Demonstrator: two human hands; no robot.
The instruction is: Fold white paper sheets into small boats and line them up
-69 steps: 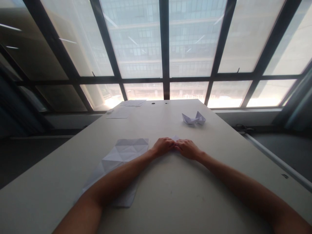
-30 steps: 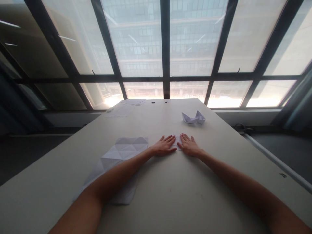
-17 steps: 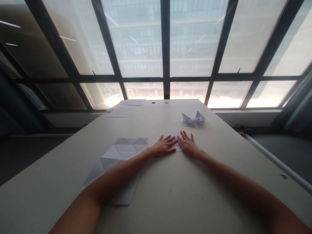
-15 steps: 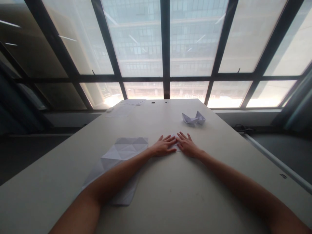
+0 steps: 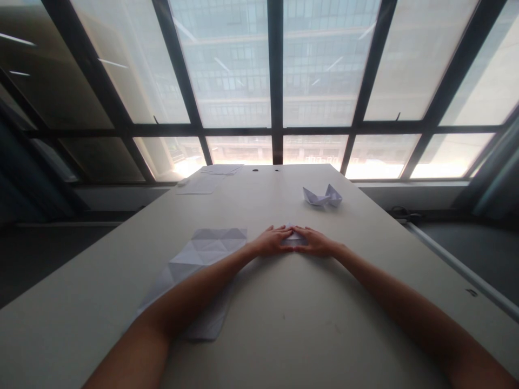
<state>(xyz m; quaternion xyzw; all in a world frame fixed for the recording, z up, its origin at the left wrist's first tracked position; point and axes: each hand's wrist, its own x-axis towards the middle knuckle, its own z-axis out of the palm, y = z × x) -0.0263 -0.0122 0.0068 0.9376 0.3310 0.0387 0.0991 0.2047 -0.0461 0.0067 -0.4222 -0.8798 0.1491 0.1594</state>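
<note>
A small piece of folded white paper (image 5: 294, 236) lies on the table in front of me, framed by both hands. My left hand (image 5: 272, 241) grips its left side, fingers on the top part and thumb at the near edge. From the right, my right hand (image 5: 317, 242) holds it the same way. The two thumb tips almost meet at the paper's near edge, and the fingers cover much of its sides. Partly under my left forearm is a large creased sheet of paper (image 5: 214, 246). Beyond my right hand sits a folded paper boat shape (image 5: 323, 198) with two raised points.
Flat white sheets (image 5: 197, 186) lie at the far left of the long white table (image 5: 308, 313). Two small dark holes show near its far end. Tall windows with dark frames (image 5: 276, 81) stand behind it, and curtains hang at both sides.
My right hand has turned from spread fingers pointing away to fingers pointing left, with its thumb at the near edge. My left hand's fingers have drawn together around the folded paper.
</note>
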